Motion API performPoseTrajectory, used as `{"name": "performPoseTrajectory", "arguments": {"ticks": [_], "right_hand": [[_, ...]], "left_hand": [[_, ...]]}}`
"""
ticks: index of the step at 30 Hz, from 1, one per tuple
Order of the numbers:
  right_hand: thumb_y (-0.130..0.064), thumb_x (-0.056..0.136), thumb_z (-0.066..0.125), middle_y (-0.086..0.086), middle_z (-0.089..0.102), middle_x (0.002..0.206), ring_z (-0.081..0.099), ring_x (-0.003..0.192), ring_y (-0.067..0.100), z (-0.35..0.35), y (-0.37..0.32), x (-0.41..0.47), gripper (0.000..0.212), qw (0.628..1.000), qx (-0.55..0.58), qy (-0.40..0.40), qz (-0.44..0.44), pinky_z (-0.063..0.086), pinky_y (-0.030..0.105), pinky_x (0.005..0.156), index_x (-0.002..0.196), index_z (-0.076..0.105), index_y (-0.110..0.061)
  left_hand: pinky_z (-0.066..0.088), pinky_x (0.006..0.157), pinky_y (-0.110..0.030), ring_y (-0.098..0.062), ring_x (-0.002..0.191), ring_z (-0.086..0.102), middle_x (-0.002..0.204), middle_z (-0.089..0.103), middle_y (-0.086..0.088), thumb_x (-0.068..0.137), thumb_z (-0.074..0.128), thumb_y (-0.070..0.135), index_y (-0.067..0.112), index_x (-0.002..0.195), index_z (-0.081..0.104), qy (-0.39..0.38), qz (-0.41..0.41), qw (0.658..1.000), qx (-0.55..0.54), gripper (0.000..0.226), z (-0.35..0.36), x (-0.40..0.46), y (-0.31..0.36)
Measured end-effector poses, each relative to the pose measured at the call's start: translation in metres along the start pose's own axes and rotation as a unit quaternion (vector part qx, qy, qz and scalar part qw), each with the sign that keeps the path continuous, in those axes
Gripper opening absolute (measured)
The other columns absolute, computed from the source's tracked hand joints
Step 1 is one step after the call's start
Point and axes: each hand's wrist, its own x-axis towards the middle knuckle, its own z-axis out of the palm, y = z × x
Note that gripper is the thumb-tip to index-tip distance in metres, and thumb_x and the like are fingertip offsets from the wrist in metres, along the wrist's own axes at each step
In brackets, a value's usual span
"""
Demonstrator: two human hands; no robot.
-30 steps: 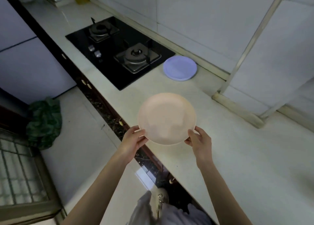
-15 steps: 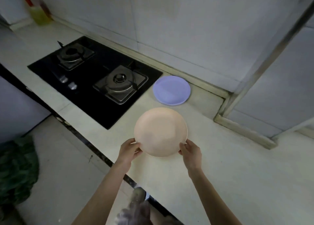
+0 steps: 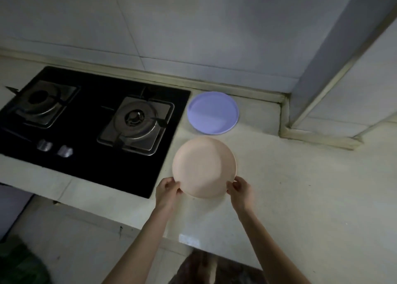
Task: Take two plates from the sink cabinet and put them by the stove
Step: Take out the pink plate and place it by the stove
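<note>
A pale pink plate [image 3: 204,166] is held over the countertop just right of the black gas stove [image 3: 92,120]. My left hand [image 3: 168,190] grips its near left rim and my right hand [image 3: 240,190] grips its near right rim. I cannot tell whether the plate touches the counter. A lilac plate [image 3: 213,113] lies flat on the counter beyond it, next to the stove's right edge and near the wall.
The light countertop [image 3: 300,187] runs to the right, where a wall corner with a raised sill [image 3: 318,137] juts out. Tiled wall stands behind the stove. The counter's front edge [image 3: 137,225] and floor are below left, with a green cloth [image 3: 19,264] on the floor.
The pink plate has moved forward with both hands toward the lilac plate and stove. The view has swung to face the counter squarely and has grown darker.
</note>
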Motion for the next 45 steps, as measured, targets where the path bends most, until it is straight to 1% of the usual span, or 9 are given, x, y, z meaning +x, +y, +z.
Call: {"name": "performPoseTrajectory", "arguments": {"ticks": [3,10,19,22,27,29,33,38,45], "right_hand": [[-0.007,0.081,0.059,0.009,0.064,0.071,0.061,0.071,0.027,0.012,0.002,-0.004,0.013,1.000,0.023,0.008,0.008,0.052,0.043,0.069,0.093,0.064,-0.004],[-0.009,0.081,0.062,0.018,0.071,0.086,0.067,0.080,0.032,0.031,0.001,-0.005,0.020,0.999,0.030,0.025,0.025,0.054,0.041,0.071,0.100,0.065,-0.003],[-0.014,0.086,0.057,0.018,0.071,0.095,0.066,0.086,0.028,0.035,0.005,-0.012,0.023,0.997,0.051,0.032,0.050,0.055,0.049,0.082,0.105,0.063,-0.001],[-0.012,0.088,0.055,0.022,0.069,0.100,0.065,0.091,0.032,0.031,0.002,-0.016,0.027,0.997,0.066,0.012,0.050,0.052,0.049,0.087,0.111,0.059,0.002],[-0.014,0.091,0.051,0.016,0.066,0.097,0.063,0.082,0.023,-0.001,-0.019,-0.029,0.031,0.996,0.071,0.046,0.019,0.052,0.039,0.078,0.120,0.054,-0.002],[-0.010,0.090,0.051,0.011,0.065,0.089,0.061,0.074,0.017,-0.025,-0.031,-0.037,0.026,0.992,0.112,0.064,-0.013,0.051,0.028,0.070,0.115,0.058,-0.005],[-0.006,0.089,0.051,0.004,0.066,0.078,0.063,0.065,0.010,-0.075,-0.044,-0.064,0.020,0.968,0.223,0.098,-0.064,0.049,0.013,0.056,0.105,0.064,-0.011],[-0.009,0.089,0.053,0.003,0.068,0.079,0.066,0.070,0.013,-0.126,-0.038,-0.110,0.018,0.931,0.316,0.150,-0.103,0.053,0.019,0.062,0.098,0.067,-0.016],[-0.009,0.091,0.050,0.002,0.067,0.084,0.066,0.077,0.015,-0.197,0.002,-0.168,0.018,0.882,0.375,0.258,-0.120,0.052,0.023,0.068,0.098,0.065,-0.017]], "left_hand": [[0.052,0.066,-0.028,-0.018,0.074,0.059,0.084,0.061,-0.008,0.083,0.059,-0.004,0.011,0.080,0.058,-0.005,-0.001,1.000,0.009,0.016,-0.006,0.013,0.000],[0.047,0.058,-0.023,-0.012,0.067,0.058,0.078,0.062,-0.001,0.081,0.060,-0.002,0.008,0.098,0.060,0.007,0.005,0.999,0.043,0.019,-0.017,0.035,-0.006],[0.051,0.087,-0.038,-0.021,0.091,0.060,0.098,0.064,-0.008,0.083,0.061,0.004,0.010,0.106,0.060,-0.004,0.017,0.995,0.097,0.024,-0.021,0.043,-0.009],[0.050,0.083,-0.035,-0.022,0.095,0.060,0.107,0.063,-0.011,0.084,0.061,0.003,0.005,0.112,0.057,-0.015,0.005,0.998,0.054,0.028,-0.021,0.040,-0.007],[0.049,0.095,-0.042,-0.032,0.104,0.061,0.116,0.061,-0.022,0.089,0.054,0.003,0.003,0.110,0.057,-0.003,0.046,0.997,0.062,0.021,-0.032,0.027,0.021],[0.049,0.095,-0.038,-0.029,0.100,0.062,0.111,0.063,-0.022,0.088,0.054,0.004,0.007,0.105,0.059,-0.011,0.086,0.994,0.064,0.018,-0.028,0.016,0.046],[0.052,0.061,-0.011,-0.016,0.074,0.061,0.087,0.062,-0.010,0.091,0.043,-0.001,0.014,0.086,0.061,-0.152,0.147,0.976,0.043,0.024,0.004,-0.024,0.092],[0.053,0.069,-0.019,-0.012,0.073,0.065,0.085,0.065,-0.004,0.094,0.040,0.003,0.017,0.094,0.062,-0.321,0.137,0.936,0.047,0.025,0.048,-0.086,0.104],[0.055,0.065,-0.017,-0.008,0.070,0.069,0.084,0.069,0.000,0.095,0.038,0.005,0.017,0.098,0.062,-0.457,0.110,0.882,0.038,0.027,0.115,-0.174,0.082]]}}
